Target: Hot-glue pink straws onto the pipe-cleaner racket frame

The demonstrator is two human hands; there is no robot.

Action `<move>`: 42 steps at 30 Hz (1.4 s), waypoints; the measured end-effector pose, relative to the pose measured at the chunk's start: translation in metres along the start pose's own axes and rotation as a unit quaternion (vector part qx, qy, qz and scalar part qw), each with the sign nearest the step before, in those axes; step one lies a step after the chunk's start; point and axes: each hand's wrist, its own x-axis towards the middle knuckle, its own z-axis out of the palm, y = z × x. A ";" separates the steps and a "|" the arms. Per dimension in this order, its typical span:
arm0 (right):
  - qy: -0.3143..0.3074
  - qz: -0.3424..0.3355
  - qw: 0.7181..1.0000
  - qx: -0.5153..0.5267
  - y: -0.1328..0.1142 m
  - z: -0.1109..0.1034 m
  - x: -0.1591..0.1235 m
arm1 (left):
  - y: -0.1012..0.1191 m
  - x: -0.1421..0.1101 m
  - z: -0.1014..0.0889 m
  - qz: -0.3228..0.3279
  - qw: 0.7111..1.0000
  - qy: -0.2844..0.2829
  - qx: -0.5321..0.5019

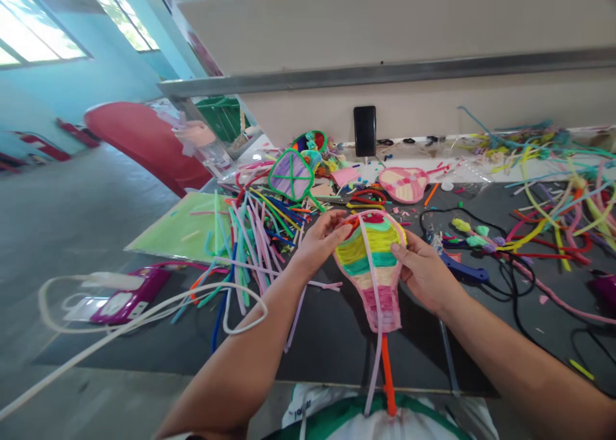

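Observation:
Both my hands hold up a leaf-shaped fan of woven pipe cleaners, striped yellow, green and pink, above the dark table. My left hand pinches its upper left rim, near an orange strand. On the right edge my right hand grips it with curled fingers. A pale pink pipe cleaner runs down the fan's middle, and an orange stem hangs from its tip toward my lap.
A heap of loose pipe cleaners lies left of my hands, with more at the far right. Behind are a green-rimmed purple fan, a pink fan and a black phone. A purple glue gun and a blue one rest on the table.

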 end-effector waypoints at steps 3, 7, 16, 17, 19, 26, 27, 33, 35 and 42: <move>-0.012 -0.008 1.000 -0.014 0.000 0.001 -0.002 | 0.011 -0.004 0.003 0.015 0.994 -0.036 0.104; -0.037 -0.025 0.999 -0.031 0.002 0.000 -0.003 | 0.015 -0.005 0.007 0.013 0.988 -0.031 0.149; -0.049 -0.028 0.998 -0.037 0.010 -0.001 -0.005 | 0.003 -0.006 0.007 0.004 0.990 -0.036 0.135; -0.048 -0.026 0.998 -0.031 0.010 -0.001 -0.004 | 0.003 -0.006 0.007 0.007 0.990 -0.037 0.137; -0.048 -0.023 0.998 -0.018 0.009 0.000 -0.004 | 0.002 -0.005 0.007 0.011 0.990 -0.040 0.137; -0.044 -0.006 0.999 0.020 0.007 0.002 -0.005 | -0.001 -0.005 0.009 -0.003 0.993 -0.055 0.107; -0.039 -0.003 0.999 0.021 0.007 0.002 -0.005 | -0.001 -0.005 0.009 -0.005 0.993 -0.056 0.105; -0.008 0.010 0.999 0.035 0.006 0.001 -0.003 | 0.001 -0.008 0.014 0.023 0.995 -0.050 0.088; -0.010 0.013 0.999 0.034 0.006 0.001 -0.003 | 0.001 -0.009 0.016 0.022 0.992 -0.041 0.115; -0.010 0.015 0.999 0.030 0.007 -0.002 -0.001 | -0.003 -0.007 0.016 0.052 0.989 -0.051 0.127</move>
